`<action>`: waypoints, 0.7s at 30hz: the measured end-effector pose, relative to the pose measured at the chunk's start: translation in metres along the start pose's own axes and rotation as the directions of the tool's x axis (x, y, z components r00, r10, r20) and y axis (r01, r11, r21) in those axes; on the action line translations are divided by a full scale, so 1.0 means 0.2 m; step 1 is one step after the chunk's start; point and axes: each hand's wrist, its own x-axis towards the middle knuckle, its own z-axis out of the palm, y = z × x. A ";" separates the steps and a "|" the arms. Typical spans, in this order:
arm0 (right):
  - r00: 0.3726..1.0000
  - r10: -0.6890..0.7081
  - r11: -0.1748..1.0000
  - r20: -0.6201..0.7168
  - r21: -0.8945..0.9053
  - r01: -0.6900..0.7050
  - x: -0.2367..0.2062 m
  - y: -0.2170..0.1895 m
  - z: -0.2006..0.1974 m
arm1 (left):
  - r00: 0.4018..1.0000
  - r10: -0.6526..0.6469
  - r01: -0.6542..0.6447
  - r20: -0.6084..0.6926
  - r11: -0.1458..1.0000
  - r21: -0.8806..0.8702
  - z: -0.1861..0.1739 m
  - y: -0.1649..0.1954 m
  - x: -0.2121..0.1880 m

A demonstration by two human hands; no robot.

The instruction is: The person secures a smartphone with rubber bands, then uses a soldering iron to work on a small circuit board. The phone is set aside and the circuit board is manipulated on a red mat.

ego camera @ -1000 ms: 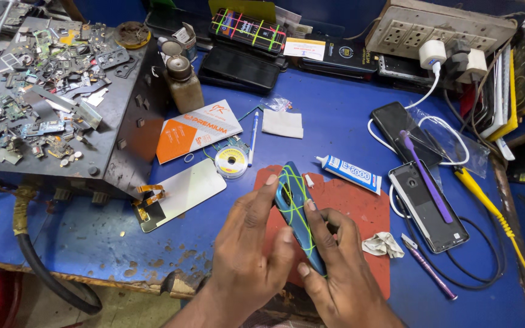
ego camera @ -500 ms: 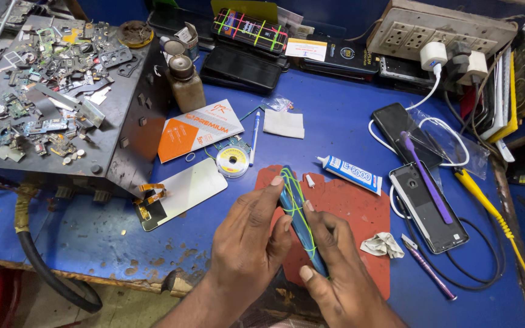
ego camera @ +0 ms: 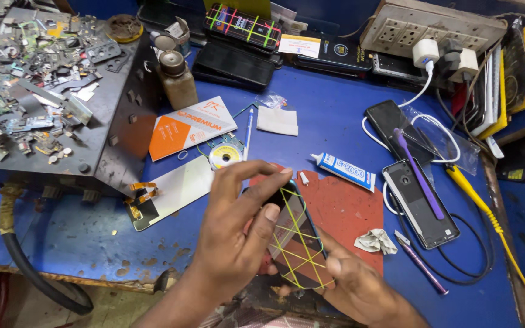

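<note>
A dark phone [ego camera: 296, 243] criss-crossed with yellow-green rubber bands is held over a red mat [ego camera: 344, 206] on the blue workbench. My left hand [ego camera: 235, 231] grips its upper left side, thumb pressed on the glass and fingers curled over the top edge. From below right, my right hand [ego camera: 356, 282] supports its lower end. The phone lies tilted, screen towards me.
A white glue tube [ego camera: 343, 170], a crumpled tissue [ego camera: 375, 241], a purple-handled tool on an opened phone [ego camera: 419, 200], and a loose screen panel [ego camera: 174, 191] lie around. A metal box [ego camera: 62, 91] of scrap parts stands left. A power strip [ego camera: 435, 30] sits at the back.
The phone has turned from nearly edge-on to flat, its banded face now showing. My left hand has shifted over its top edge; the right hand has slid lower.
</note>
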 end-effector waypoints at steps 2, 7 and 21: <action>1.000 -0.008 0.995 0.018 0.097 0.007 0.00 0.01 -0.01 | 0.928 -0.294 0.364 0.229 0.848 -0.386 -0.01 0.00 0.01; 0.998 -0.043 0.950 -0.038 0.308 0.052 0.02 0.09 -0.05 | 0.993 0.041 -0.032 0.106 0.996 -0.087 0.05 0.01 0.00; 0.990 0.023 0.915 -0.142 0.403 0.037 0.01 0.19 -0.12 | 0.994 0.085 -0.088 0.073 0.995 0.047 0.13 0.00 -0.02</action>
